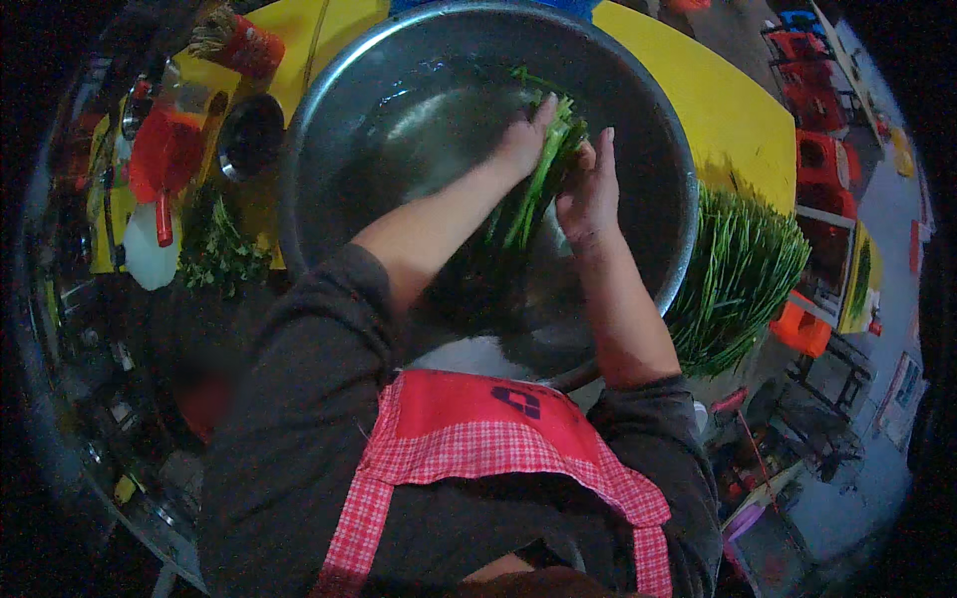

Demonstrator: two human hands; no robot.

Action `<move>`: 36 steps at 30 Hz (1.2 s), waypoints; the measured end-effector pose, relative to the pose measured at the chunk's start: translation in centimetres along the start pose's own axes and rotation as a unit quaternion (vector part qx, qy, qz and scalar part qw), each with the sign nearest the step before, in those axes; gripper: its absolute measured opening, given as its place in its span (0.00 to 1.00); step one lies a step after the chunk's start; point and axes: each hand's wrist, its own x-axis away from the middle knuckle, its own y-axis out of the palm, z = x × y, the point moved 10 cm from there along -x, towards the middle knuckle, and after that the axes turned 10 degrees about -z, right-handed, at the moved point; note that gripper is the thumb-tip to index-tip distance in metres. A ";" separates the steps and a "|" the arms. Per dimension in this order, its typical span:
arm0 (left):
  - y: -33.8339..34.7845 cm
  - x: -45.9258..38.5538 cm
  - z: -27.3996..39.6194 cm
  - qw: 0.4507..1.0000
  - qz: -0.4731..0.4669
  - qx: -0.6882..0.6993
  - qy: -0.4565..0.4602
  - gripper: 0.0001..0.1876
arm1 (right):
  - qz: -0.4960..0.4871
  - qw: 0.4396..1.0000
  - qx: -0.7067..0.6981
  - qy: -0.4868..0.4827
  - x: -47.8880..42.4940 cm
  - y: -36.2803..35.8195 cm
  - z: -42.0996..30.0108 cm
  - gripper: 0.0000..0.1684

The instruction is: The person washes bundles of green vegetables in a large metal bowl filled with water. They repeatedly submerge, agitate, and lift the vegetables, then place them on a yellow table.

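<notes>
A large round metal basin (351, 187) stands before me with water in it. Over it, my left hand (527, 142) grips a bunch of long green stalks (540, 187), its thumb laid across their pale upper ends. My right hand (594, 194) cradles the bunch from the right, thumb raised and fingers partly hidden by the stalks. The greens slant down toward me, and their lower ends fade into the dark of the basin. Just outside the right rim lies a big pile of long, thin green leafy stalks (736, 276), which look like garlic chives.
The basin rests on a yellow table (736, 105). To its left are a dark bowl (253, 134), a red plastic scoop (164, 157), leafy herbs (220, 250) and a red container of sticks (250, 48). Red plastic stools (822, 161) stand at the right.
</notes>
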 end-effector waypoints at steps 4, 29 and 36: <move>-2.1 -1.6 -0.2 0.994 0.047 -0.057 0.075 0.39 | 0.008 0.986 0.162 -0.022 -1.0 -3.6 -1.1 0.26; -0.8 3.2 -0.5 0.882 -0.281 0.371 -0.081 0.20 | -0.077 0.993 0.065 0.067 0.2 -1.9 -1.7 0.19; -1.4 -2.0 -8.9 0.967 -0.146 -0.174 -0.118 0.40 | 0.014 0.917 0.398 0.003 -3.7 -8.8 1.1 0.23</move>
